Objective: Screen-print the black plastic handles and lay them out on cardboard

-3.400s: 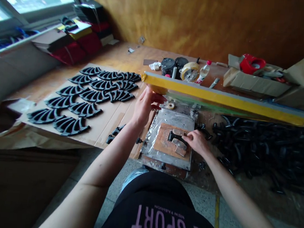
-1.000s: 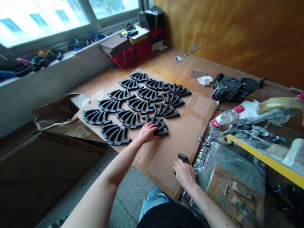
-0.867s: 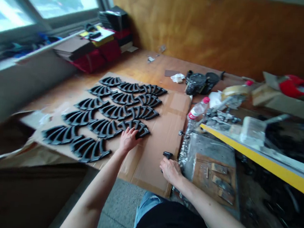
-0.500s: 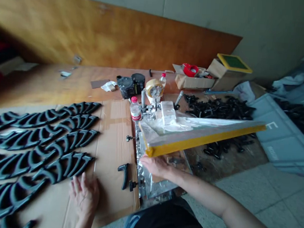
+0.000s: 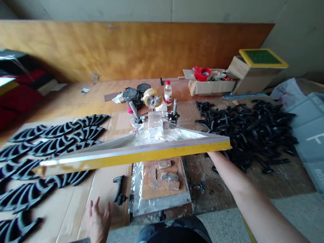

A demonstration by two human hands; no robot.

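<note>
My left hand [image 5: 98,219] is raised near the front of the cardboard, palm up, fingers apart, holding nothing. To its upper right lies a single black curved handle [image 5: 119,187] beside a black clamp knob [image 5: 121,199]. A screen printing frame [image 5: 148,154], its edge wrapped in yellow tape, is tilted up over a board [image 5: 147,193] that carries a small fixture block [image 5: 170,176]. My right forearm [image 5: 238,183] reaches behind the frame's right end. The frame hides my right hand, so its grip does not show.
Rows of black handles [image 5: 30,193] cover the cardboard [image 5: 70,219] at left. Loose black handles [image 5: 245,128] are heaped at right, beside a grey crate [image 5: 314,141]. Behind stand a bottle [image 5: 168,93], black tubs [image 5: 130,94] and an open carton [image 5: 209,88].
The screen frame has swung left, and its near edge now spans the board and part of the cardboard. My right hand has gone behind it. My left hand has turned away from the handles.
</note>
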